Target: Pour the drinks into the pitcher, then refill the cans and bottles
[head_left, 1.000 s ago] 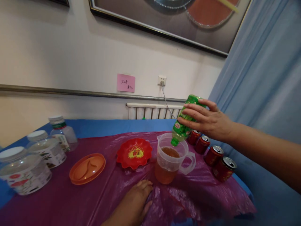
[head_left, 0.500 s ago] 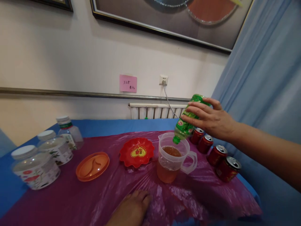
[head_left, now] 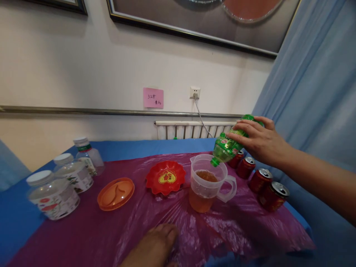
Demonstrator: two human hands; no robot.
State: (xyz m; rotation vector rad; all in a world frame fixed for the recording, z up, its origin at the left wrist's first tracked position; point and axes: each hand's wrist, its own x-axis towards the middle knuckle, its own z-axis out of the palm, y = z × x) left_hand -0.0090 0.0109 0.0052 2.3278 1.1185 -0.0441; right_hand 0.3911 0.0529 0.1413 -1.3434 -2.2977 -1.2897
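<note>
My right hand (head_left: 260,141) grips a green plastic bottle (head_left: 226,147), tilted neck-down with its mouth just over the rim of a clear plastic pitcher (head_left: 207,183). The pitcher stands on the purple plastic sheet (head_left: 139,230) and is about half full of amber drink. The bottle looks nearly empty. My left hand (head_left: 154,246) lies flat on the purple sheet in front of the pitcher, fingers together, holding nothing.
Several red drink cans (head_left: 260,180) stand in a row right of the pitcher. A red scalloped dish (head_left: 166,177) and an orange lid (head_left: 116,193) lie to the left. Three clear white-lidded jars (head_left: 52,194) stand at far left. A blue curtain (head_left: 317,92) hangs on the right.
The bottle in my right hand has tipped flatter and drawn back to the right of the pitcher's rim. My left hand has slid nearer to me.
</note>
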